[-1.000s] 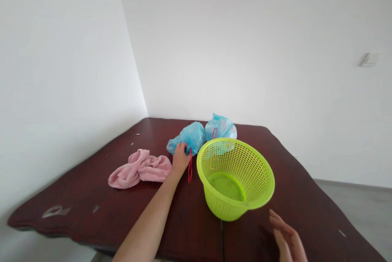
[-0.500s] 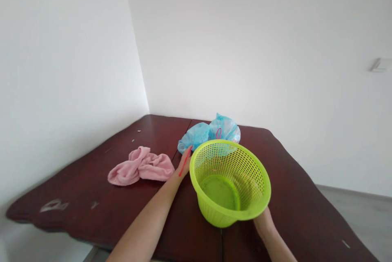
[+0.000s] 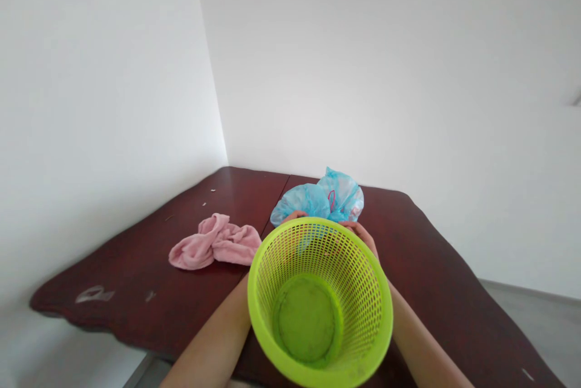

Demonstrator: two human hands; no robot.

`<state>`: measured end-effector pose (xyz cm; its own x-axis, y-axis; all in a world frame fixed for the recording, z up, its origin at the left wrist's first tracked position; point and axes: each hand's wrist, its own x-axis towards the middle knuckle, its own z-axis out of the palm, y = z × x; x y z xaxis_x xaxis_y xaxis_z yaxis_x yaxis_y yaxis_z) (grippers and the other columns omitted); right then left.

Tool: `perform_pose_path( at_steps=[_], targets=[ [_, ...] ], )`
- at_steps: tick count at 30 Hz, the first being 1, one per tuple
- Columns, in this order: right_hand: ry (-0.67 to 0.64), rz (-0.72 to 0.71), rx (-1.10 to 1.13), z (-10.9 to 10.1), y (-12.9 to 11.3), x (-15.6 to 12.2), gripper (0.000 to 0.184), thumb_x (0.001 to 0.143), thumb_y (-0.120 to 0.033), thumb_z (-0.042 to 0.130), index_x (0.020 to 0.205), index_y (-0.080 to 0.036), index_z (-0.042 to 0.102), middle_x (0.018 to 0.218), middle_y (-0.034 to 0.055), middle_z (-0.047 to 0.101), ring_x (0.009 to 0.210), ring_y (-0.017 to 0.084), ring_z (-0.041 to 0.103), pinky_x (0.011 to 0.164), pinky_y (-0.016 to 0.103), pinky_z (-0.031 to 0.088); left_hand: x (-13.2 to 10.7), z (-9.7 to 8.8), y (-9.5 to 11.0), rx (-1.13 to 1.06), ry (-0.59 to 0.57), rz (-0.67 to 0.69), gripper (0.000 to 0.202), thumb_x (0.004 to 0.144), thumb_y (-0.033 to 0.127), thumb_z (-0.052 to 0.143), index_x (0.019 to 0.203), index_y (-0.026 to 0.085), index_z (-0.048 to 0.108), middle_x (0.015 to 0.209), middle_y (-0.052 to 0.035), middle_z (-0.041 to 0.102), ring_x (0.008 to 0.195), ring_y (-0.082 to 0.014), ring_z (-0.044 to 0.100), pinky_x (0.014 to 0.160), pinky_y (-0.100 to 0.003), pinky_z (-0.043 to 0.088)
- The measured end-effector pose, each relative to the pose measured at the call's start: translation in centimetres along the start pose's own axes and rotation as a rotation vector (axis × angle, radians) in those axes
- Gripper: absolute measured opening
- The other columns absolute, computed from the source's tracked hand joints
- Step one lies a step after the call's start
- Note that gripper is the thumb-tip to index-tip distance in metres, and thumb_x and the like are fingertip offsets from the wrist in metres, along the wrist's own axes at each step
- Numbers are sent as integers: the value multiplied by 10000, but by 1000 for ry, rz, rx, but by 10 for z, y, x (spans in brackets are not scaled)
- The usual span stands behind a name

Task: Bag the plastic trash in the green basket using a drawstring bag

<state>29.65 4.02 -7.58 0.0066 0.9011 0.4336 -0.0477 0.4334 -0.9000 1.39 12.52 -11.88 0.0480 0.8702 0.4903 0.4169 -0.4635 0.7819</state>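
A lime-green plastic mesh basket (image 3: 313,249) is close in front of me, its round opening facing me and nothing in it. My forearms pass along either side of it. At its far left rim is my left hand (image 3: 295,216), mostly hidden, with only some fingers showing. My right hand (image 3: 362,235) curls against the far right rim, partly covered by the basket. Both hands appear closed on the basket. Just beyond them lie two blue translucent plastic bags, the left one (image 3: 303,199) and the right one (image 3: 342,191), with a red loop between them. The bags' contents are unclear.
A crumpled pink cloth (image 3: 218,243) rests left of the basket on the dark red-brown wooden table (image 3: 149,255). Small white scraps and a pale torn patch (image 3: 94,295) mark the table's left side. White walls stand behind and to the left.
The basket has come nearer and slightly left, its opening turned more towards me. My right hand has gone from under its right side to the far rim; my left hand is now behind it.
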Motion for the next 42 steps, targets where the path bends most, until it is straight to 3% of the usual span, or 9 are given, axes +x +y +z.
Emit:
perform_pose_path(
  at_steps=[6, 13, 16, 19, 26, 29, 32, 37, 42],
  targets=[
    [-199, -86, 54, 36, -41, 78, 485, 1042, -765, 840, 1235, -323, 894, 1371, 97, 890, 1198, 322, 823, 1114, 543, 652, 46, -21, 49, -116, -35, -36, 369, 1025, 536, 826, 1235, 249, 728, 1012, -52, 793, 801, -215, 720, 699, -334, 602],
    [-158, -86, 47, 45, -17, 124, 621, 800, -800, 1019, 1155, -322, 843, 1151, 72, 852, 1038, 297, 791, 980, 501, 677, 73, -28, 99, -329, -278, -30, 656, 810, 714, 1058, 1085, 220, 725, 1051, -64, 788, 861, -215, 730, 773, -346, 598],
    [-140, -72, 49, 41, -8, 129, 656, 754, -797, 1043, 1131, -311, 815, 1064, 53, 801, 971, 268, 751, 903, 457, 674, 77, -30, 105, -453, -325, -105, 764, 725, 772, 1098, 1058, 211, 702, 943, -34, 761, 808, -194, 703, 774, -342, 574],
    [-167, -29, 68, 41, -5, 129, 648, 776, -844, 1005, 1035, -302, 762, 937, 27, 737, 843, 239, 698, 785, 430, 669, 79, -36, 109, -506, -341, -120, 753, 773, 807, 1063, 1031, 204, 692, 870, 3, 719, 745, -152, 642, 740, -310, 518],
    [-224, 59, 65, 31, -12, 127, 621, 801, -796, 1023, 888, -291, 672, 806, -2, 688, 709, 189, 603, 687, 388, 621, 84, -51, 117, -461, -339, -67, 636, 822, 680, 1082, 984, 217, 678, 863, 26, 706, 744, -139, 616, 729, -286, 502],
    [-217, 78, 37, 17, -23, 125, 561, 839, -707, 1024, 860, -284, 657, 838, 3, 689, 739, 195, 627, 723, 407, 640, 84, -56, 121, -466, -255, -41, 553, 897, 634, 1035, 997, 220, 682, 895, 14, 729, 765, -143, 643, 753, -287, 532],
    [-130, 2, -51, 6, -40, 119, 348, 933, -558, 961, 1010, -293, 750, 973, 20, 751, 825, 214, 680, 781, 409, 633, 82, -57, 127, -375, -229, -19, 496, 933, 606, 1007, 1031, 217, 715, 926, -9, 763, 762, -151, 657, 728, -285, 535],
    [-74, -235, -205, 8, -51, 114, 264, 1060, -530, 832, 1232, -330, 838, 1257, 63, 842, 1152, 281, 770, 1051, 480, 625, 80, -44, 130, -306, -315, -13, 533, 912, 658, 1014, 1039, 210, 752, 885, -14, 772, 733, -159, 655, 691, -292, 517],
    [-122, -105, -234, 19, -15, 121, 410, 926, -677, 882, 1017, -284, 811, 1054, 85, 861, 1038, 313, 792, 1025, 522, 624, 80, -14, 112, -463, -366, -187, 670, 747, 705, 1111, 977, 211, 721, 836, -9, 763, 712, -164, 690, 724, -312, 545]
  ],
)
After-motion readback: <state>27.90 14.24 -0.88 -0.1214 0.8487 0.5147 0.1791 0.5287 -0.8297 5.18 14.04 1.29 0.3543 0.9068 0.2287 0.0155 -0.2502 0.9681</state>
